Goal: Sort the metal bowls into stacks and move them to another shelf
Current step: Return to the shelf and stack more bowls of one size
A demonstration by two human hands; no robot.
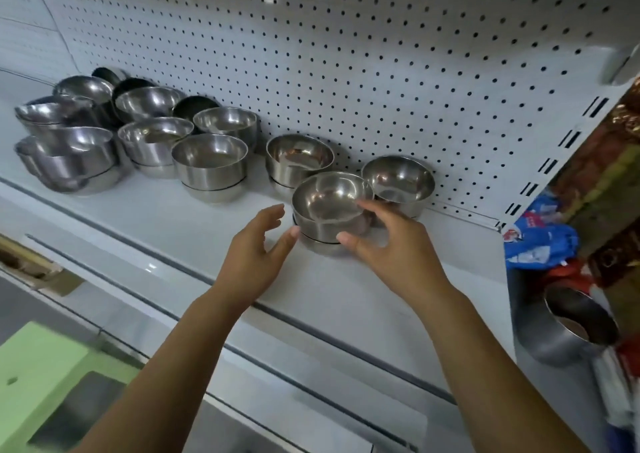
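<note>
Metal bowls [209,161] stand upright in low nested stacks on a white shelf [173,224], which is backed by a perforated panel [381,54].

Item under handling: the front stack [332,206], at least two bowls nested, mouth up. It sits on the shelf a little right of frame centre and nearer the front edge than the other stacks.

Right hand [388,248]: approaches from 5 o'clock of the front stack. The thumb presses the near wall and the fingers [363,206] curl round the rim at 3 o'clock. This hand grips the stack.

Left hand [256,244]: lies at 8 o'clock of the same stack. Its fingers are spread, relaxed and clear of the metal. The thumb tip is at the stack's lower wall; whether it touches cannot be told. This hand holds nothing.

Neighbours of the front stack:
- Right rear stack [398,182], at 2 o'clock, just beside it and against the panel.
- Middle stack [299,158], at 11 o'clock, close behind.
- Left group [104,133], at 9 to 10 o'clock and well apart. It comprises several stacks crowded together, some tilted, with dark bowls at the rear.

Other items, both beyond the shelf's end upright:
- Steel pot [571,328], at 4 o'clock of the frame, tilted.
- Blue packaging [540,241], above the pot.
- Green stool [38,376], at 8 o'clock of the frame and below shelf level.
</note>
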